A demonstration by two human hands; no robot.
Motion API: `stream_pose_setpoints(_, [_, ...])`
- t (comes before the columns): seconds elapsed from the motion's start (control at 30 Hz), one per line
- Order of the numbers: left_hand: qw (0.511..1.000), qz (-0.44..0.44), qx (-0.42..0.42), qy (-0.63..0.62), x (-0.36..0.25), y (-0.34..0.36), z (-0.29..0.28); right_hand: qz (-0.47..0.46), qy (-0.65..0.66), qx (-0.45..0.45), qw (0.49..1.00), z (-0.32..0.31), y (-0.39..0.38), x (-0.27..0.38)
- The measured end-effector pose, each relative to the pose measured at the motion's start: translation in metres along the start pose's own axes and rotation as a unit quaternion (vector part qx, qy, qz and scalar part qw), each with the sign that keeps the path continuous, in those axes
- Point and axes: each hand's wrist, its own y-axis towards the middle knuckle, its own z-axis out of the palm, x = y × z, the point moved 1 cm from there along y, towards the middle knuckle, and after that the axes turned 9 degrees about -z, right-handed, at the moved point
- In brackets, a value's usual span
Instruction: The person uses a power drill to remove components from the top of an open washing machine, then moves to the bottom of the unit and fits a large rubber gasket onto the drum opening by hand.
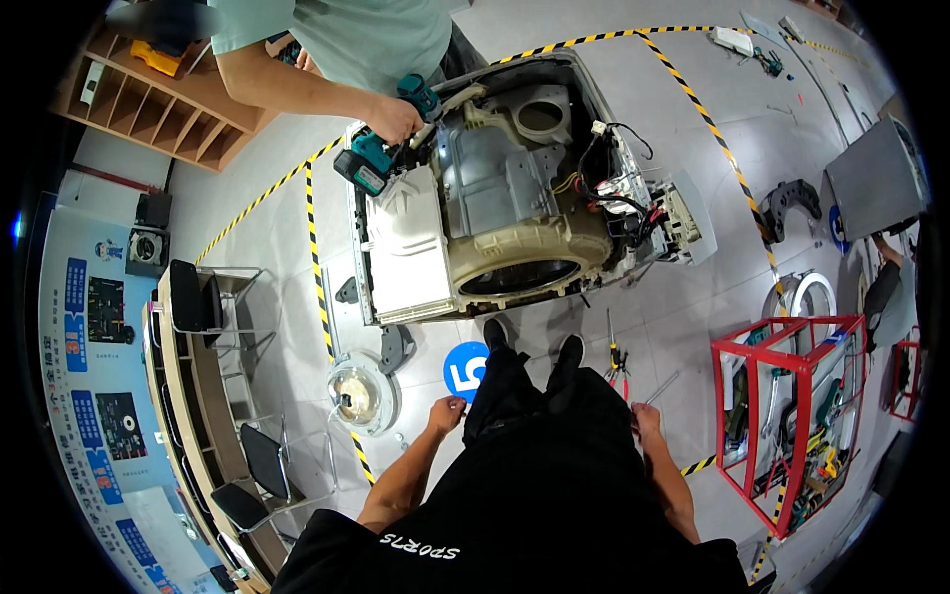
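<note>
Nearest, the left hand (448, 413) is beside the person's left thigh, its fingers curled in and narrow; whether they hold anything I cannot tell. The right hand (645, 421) is by the right thigh, fingers bent too. A thin metal rod (664, 387) shows right at its fingertips, but I cannot tell whether they grip it or it lies on the floor behind. The rod's long axis slants forward and to the right, its free end away from the person.

Just ahead of the right hand, pliers (618, 377) lie on the floor, red handles toward the person. Near their far end lies a screwdriver (614, 352), its shaft pointing at the machine.

On the left, a round door (388, 398) lies on the floor like a shallow bowl, a small dark piece in it. On the right, a red rack (798, 426) holds wrenches and crowded hand tools, some yellow or green.

Ahead of the shoes stands an opened washing machine (534, 241), its round opening facing the person. Inside its case are a grey cover and, at the right, loose wires (653, 220); a white panel (406, 238) lies at the left.

Beyond, a co-worker's hand (394, 119) grips a teal drill (419, 96) above the machine. Farther left is a wooden shelf (242, 111) split into compartments, with a yellow box (158, 56).
</note>
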Motion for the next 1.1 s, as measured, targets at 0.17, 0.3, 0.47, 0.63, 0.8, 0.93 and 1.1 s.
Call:
stream_pose_setpoints(0.17, [1.000, 0.012, 0.003, -0.004, 0.006, 0.005, 0.001, -0.017, -0.001, -0.023, 1.000, 0.005, -0.010, 0.007])
stream_pose_setpoints(0.3, [0.999, 0.019, 0.010, 0.038, 0.024, 0.014, -0.004, -0.006, -0.017, -0.041, 0.999, 0.011, -0.008, 0.007])
stream_pose_setpoints(0.47, [0.996, -0.066, 0.050, -0.029, 0.007, -0.008, -0.011, -0.025, -0.014, -0.053, 0.998, 0.014, -0.002, 0.001])
stream_pose_setpoints(0.63, [0.995, -0.066, 0.067, -0.046, 0.001, -0.005, -0.030, -0.035, 0.029, -0.051, 0.998, 0.023, 0.013, -0.018])
stream_pose_setpoints(0.8, [0.997, -0.033, 0.065, -0.022, -0.029, -0.002, -0.049, -0.036, 0.108, -0.021, 0.993, 0.027, 0.012, -0.028])
stream_pose_setpoints(0.93, [0.997, 0.034, 0.067, -0.028, -0.051, 0.001, -0.057, -0.026, 0.083, -0.022, 0.996, 0.028, 0.014, -0.032])
stream_pose_setpoints(1.1, [0.998, 0.038, 0.057, -0.010, -0.079, -0.009, -0.052, -0.028, 0.077, 0.010, 0.997, 0.020, 0.014, -0.033])
